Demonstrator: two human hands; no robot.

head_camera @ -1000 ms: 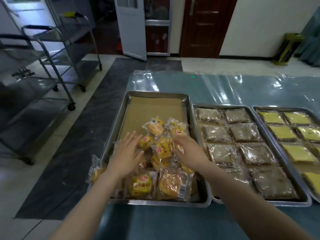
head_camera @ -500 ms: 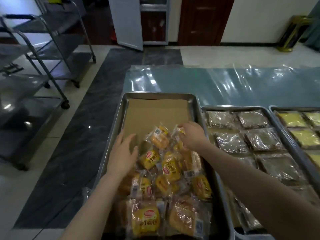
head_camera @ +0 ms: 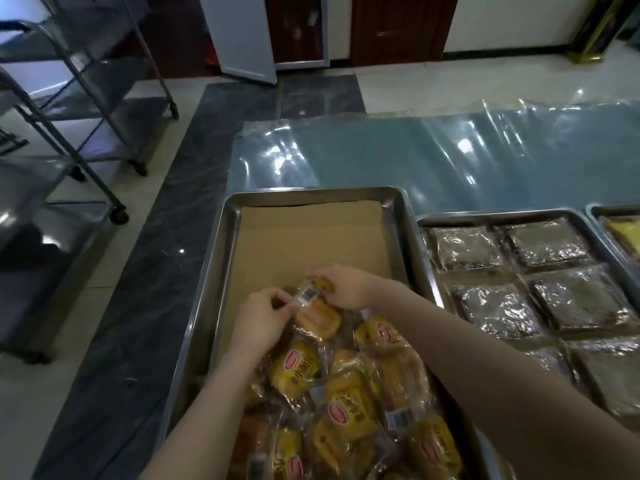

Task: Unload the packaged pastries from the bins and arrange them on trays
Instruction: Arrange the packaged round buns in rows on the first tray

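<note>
Pastry [head_camera: 313, 295] in clear wrap, barcode label up, long axis slanting left-near to right-far, pinched at either end by left hand [head_camera: 258, 315] and right hand [head_camera: 341, 284] above tray [head_camera: 221, 271]; red oval logos on pile [head_camera: 346, 393], writing unreadable

Near tray [head_camera: 221, 258]: brushed metal, dull sheen on the rim.
Tray liner [head_camera: 311, 237]: matt brown cardboard, smooth.
Pastry packets [head_camera: 349, 407]: clear glossy plastic film, crinkled, printed yellow.
Tray at 3 o'clock [head_camera: 485, 215]: metal; its dark squares [head_camera: 550, 242] are wrapped in shiny, wrinkled clear film.
Table cover [head_camera: 381, 157]: transparent plastic sheet, glossy, rippled.
Racks at 10 o'clock [head_camera: 69, 109]: polished metal.
Floor [head_camera: 114, 306]: glossy stone-like tile.
</note>
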